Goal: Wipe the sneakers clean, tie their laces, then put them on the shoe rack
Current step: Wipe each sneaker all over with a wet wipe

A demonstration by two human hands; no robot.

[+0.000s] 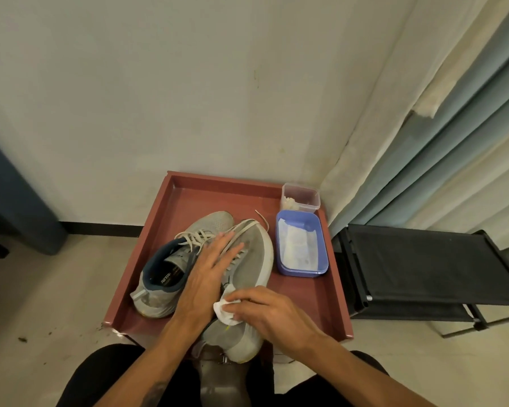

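Grey mesh sneaker under treatment [256, 259]: it lies tipped on its side at the near right of a red-brown tray [206, 195], toe far and heel near, so that its side wall faces up towards the cloth. The left hand [215, 259], fingers spread flat, presses on the lacing and upper, probably to pin the shoe against the rubbing. The right hand [265, 309] pinches a folded white wipe [222, 311] and holds it against the upper near the collar.

The second sneaker [159, 298] stands upright just left of the first and touches it, with its opening facing up and its laces [194, 236] loose and untied. A blue tub [301, 273] at the right inside the tray holds white sheets, and it sits near the wiping hand, apparently as the supply. A clear container [300, 196] stands just beyond it, with contents too small to identify. A black shoe rack [423, 259] stands on the floor to the right of the tray, close enough for the final step.

Stage, as judged: wiping is in progress, and tying and racking are not yet done.
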